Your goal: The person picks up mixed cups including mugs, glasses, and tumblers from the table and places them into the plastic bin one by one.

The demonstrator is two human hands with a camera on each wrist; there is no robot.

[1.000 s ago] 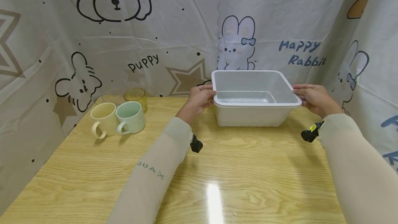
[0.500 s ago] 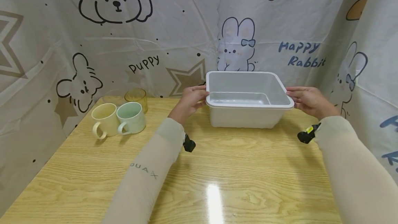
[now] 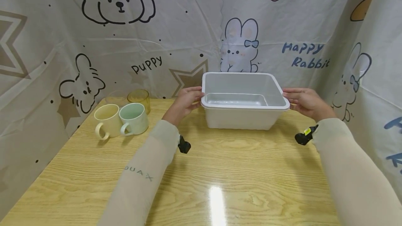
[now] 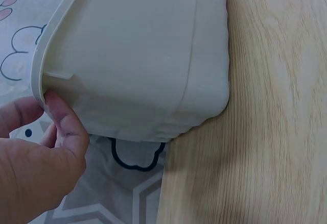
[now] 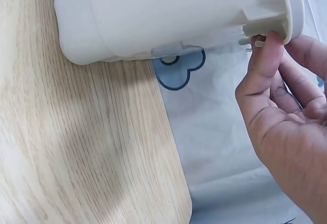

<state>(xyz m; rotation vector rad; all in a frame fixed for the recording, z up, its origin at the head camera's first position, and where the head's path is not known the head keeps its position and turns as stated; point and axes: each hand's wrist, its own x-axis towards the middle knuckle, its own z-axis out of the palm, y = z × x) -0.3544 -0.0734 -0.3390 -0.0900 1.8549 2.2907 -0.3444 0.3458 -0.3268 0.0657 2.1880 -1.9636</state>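
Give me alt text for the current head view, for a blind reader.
A person's left hand and right hand grip opposite ends of a white tub at the far edge of a wooden table. To its left stand a yellow mug and a green mug with an amber glass behind; a cartoon-print cloth forms the backdrop.
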